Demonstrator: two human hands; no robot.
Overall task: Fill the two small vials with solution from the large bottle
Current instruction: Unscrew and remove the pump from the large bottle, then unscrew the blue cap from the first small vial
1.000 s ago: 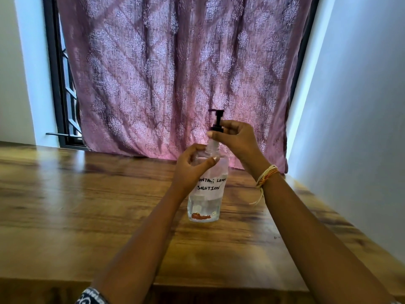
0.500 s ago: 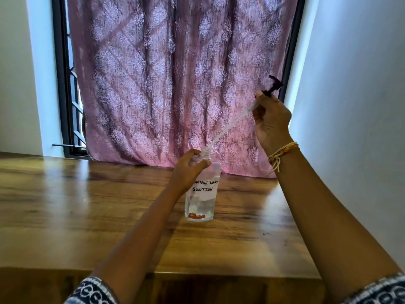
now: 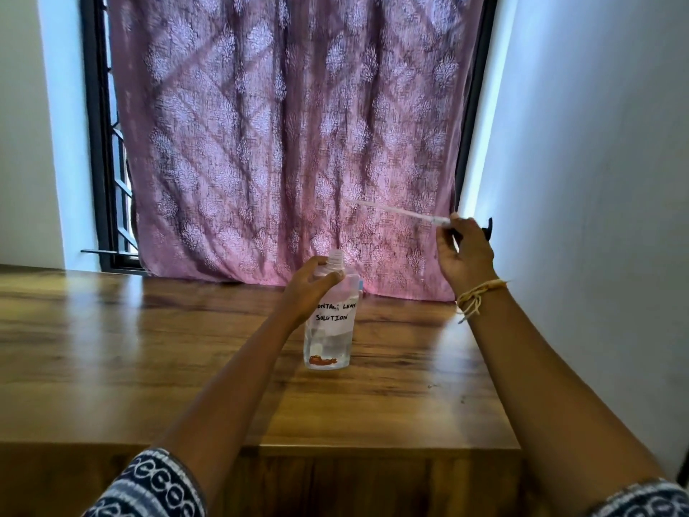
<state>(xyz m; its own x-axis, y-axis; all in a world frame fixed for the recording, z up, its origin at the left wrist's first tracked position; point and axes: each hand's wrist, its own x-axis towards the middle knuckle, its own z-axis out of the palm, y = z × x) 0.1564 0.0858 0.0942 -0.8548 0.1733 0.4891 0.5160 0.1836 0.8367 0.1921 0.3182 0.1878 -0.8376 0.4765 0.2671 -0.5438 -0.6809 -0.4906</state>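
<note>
Nearest the viewer, two dark sleeves with a white looped pattern (image 3: 156, 486) frame the lower corners, above the front edge of a glossy brown wood-grain tabletop (image 3: 112, 348). Both bare forearms reach forward over this surface. At mid-table stands the large clear plastic bottle (image 3: 330, 330), upright, cylindrical, its threaded neck uncapped; it bears a white label hand-lettered "SOLUTION", holds clear liquid in its lower part, and shows an orange-brown mark near its base. The left hand (image 3: 311, 287) grips the bottle's shoulder, fingers and thumb curled round it just below the neck. To the right and higher, well clear of the bottle, the right hand (image 3: 464, 251) pinches the black pump head (image 3: 486, 227), whose thin translucent dip tube (image 3: 395, 210) extends leftward, nearly horizontal, in the air. A knotted yellow-and-white thread bracelet (image 3: 477, 294) circles the right wrist. Behind the table hangs a mauve curtain with a pale floral print (image 3: 290, 136), covering a black-framed window (image 3: 98, 143) between white walls (image 3: 596, 162).
</note>
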